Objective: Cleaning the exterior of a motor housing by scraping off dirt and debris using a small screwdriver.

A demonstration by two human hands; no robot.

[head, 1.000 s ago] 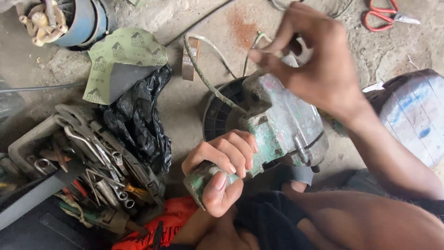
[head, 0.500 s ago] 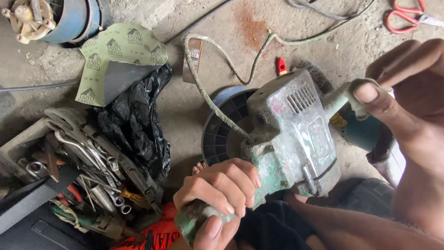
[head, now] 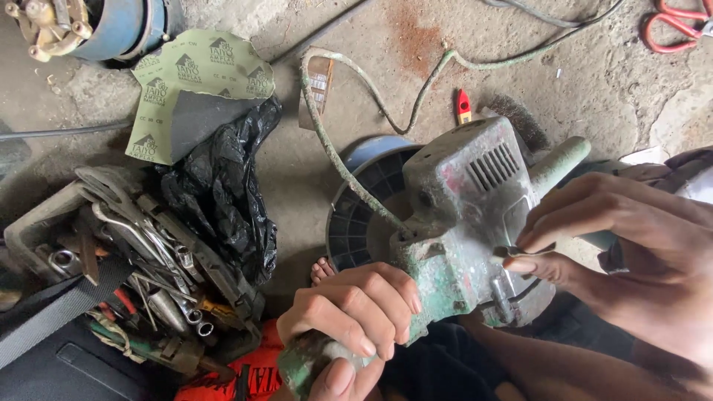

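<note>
A worn green and grey power tool (head: 468, 200) with vent slots lies across my lap over a concrete floor. My left hand (head: 349, 315) is shut around its green rear handle at the bottom centre. My right hand (head: 631, 252) sits against the tool's right side, thumb and forefinger pinching a small thin part at the housing. A side handle (head: 558, 163) sticks out past my right fingers. The tool's dirty green cord (head: 334, 141) loops away toward the top of the view.
A tray of wrenches and sockets (head: 134, 252) lies at the left beside a black plastic bag (head: 223, 200) and a green sheet of sandpaper (head: 193, 82). A blue spool (head: 364, 200) sits under the tool. A small red tool (head: 463, 105) and red-handled scissors (head: 676, 26) lie farther off.
My right hand came down from the cord near the top to the tool's right side. The tool shifted right and turned slightly. My left hand kept its grip on the handle.
</note>
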